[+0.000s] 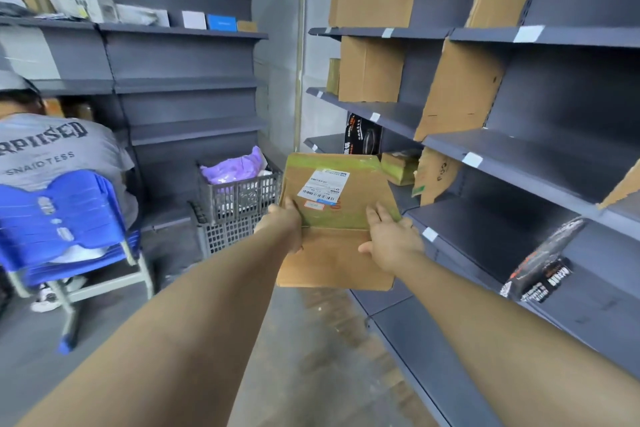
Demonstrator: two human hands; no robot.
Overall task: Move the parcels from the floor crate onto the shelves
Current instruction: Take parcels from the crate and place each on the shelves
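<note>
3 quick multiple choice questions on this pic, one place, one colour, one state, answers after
1. Where is the grey crate?
A. on a right-hand shelf
B. low down at the foot of the far shelving
C. on a chair

2. What colour is the bag in it?
A. purple
B. red
C. black

3. What state is the labelled parcel in?
A. lying in the crate
B. flat on a shelf
C. held up between both hands

Answers: 1 B, it stands at floor level there; 2 A, purple plastic shows above the rim; 3 C, the left hand grips one side, the right hand presses the other.
</note>
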